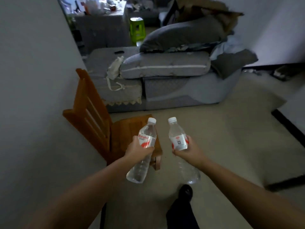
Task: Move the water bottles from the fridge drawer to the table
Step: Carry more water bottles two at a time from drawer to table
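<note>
Two clear water bottles w/ white caps and red-and-white labels, both held out in front of the person, above the floor. Left bottle [145, 146]: long axis tilted, cap pointing up and away and leaning slightly right, base low and toward the camera; it hangs over the front edge of a wooden chair [102, 128] seat. Left hand [137, 150] is wrapped round its mid-section at the label, fingers closed tight on it. Right bottle [179, 142]: cap up and away, leaning slightly left, so the two caps tip toward each other w/ a gap between; base drops down toward the camera under the wrist. Right hand [188, 150] grips it at the label, fingers curled shut round it, thumb on the right side of the label. Bottles apart, not touching. Below them, beige floor [222, 138] and a dark shoe [186, 191] w/ dark trouser leg near bottom centre. Chair stands against the wall [33, 80] at left. Beyond, a grey sofa [165, 80] piled w/ cushions and bedding; a green stool [137, 28] behind it, and a cluttered table [102, 15] far back at top, blurred, well apart from the bottles.
</note>
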Motion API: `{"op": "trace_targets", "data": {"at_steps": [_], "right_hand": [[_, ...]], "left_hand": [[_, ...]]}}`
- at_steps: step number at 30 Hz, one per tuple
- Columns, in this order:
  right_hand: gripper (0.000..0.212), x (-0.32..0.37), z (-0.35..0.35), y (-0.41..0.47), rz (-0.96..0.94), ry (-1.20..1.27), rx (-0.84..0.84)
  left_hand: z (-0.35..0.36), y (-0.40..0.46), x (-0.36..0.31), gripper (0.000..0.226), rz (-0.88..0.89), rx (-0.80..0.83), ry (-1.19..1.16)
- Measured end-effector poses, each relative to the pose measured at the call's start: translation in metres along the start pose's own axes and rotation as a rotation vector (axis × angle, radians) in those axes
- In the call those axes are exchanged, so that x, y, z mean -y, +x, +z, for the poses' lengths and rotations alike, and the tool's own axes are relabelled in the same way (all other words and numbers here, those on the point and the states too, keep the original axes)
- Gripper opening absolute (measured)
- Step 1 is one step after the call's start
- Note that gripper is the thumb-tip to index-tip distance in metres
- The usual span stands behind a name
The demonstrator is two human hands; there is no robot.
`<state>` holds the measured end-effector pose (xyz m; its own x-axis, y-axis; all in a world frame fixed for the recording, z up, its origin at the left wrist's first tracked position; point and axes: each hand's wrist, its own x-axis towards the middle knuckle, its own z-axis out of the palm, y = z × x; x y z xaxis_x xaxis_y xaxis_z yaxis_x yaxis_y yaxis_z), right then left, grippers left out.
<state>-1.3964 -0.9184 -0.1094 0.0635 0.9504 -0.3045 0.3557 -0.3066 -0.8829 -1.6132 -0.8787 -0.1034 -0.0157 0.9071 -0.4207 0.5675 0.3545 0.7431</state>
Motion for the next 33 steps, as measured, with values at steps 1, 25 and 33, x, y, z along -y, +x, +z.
{"op": "trace_targets", "data": {"at_steps": [1,25,33], "right_hand": [[0.065,-0.005,-0.015,0.006,0.011,-0.004,-0.022],[0.043,-0.101,-0.377,0.163,0.302,0.130,-0.639],[0.069,-0.114,-0.475,0.263,0.376,0.169,-0.795]], "left_hand": [[0.012,0.011,-0.015,0.067,0.016,0.022,0.019],[0.316,0.234,-0.340,0.053,0.275,0.489,0.224],[0.391,0.340,-0.455,0.039,0.481,0.618,0.299]]}}
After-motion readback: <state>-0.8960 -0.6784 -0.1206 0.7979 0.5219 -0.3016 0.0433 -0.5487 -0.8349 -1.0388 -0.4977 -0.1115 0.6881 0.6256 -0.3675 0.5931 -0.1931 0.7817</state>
